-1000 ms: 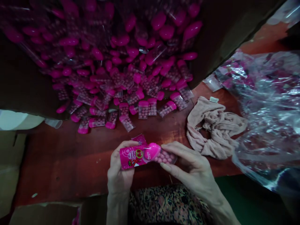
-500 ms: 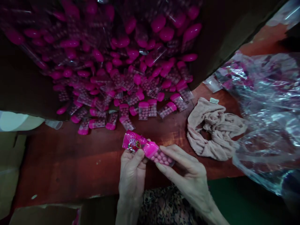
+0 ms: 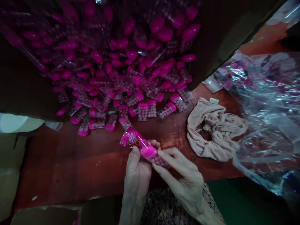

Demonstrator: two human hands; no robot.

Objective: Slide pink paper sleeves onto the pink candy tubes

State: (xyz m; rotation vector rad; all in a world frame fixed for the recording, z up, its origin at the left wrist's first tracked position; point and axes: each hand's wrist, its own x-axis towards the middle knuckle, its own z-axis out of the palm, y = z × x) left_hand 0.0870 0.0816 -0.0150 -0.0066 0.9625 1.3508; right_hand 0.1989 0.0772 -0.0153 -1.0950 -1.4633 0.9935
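**Candy tube (image 3: 156, 158) gripped between left hand (image 3: 137, 178) and right hand (image 3: 184, 184) above a worktop (image 3: 70, 165)**

A clear plastic tube of round pink candies, with a glossy pink cap (image 3: 148, 151) and a pink printed sleeve (image 3: 130, 139), lies tilted across the person's hands, just above the reddish-brown wooden worktop. The left thumb presses on the sleeve end while the other left fingers (image 3: 154, 143) curl up behind the tube. The right fingers (image 3: 168, 155) close narrowly around the clear end, pinching it from above and below. Just beyond the hands, many loose tubes with pink caps (image 3: 142, 111) lie scattered on the worktop and spread back into a heap inside a brown cardboard box (image 3: 217, 40). To the right lies a crumpled beige fabric (image 3: 211, 131), and beside it a large, clear plastic bag (image 3: 264, 122) with pink shapes showing through. A patterned garment (image 3: 154, 212) shows below the hands, near the bottom of the view.
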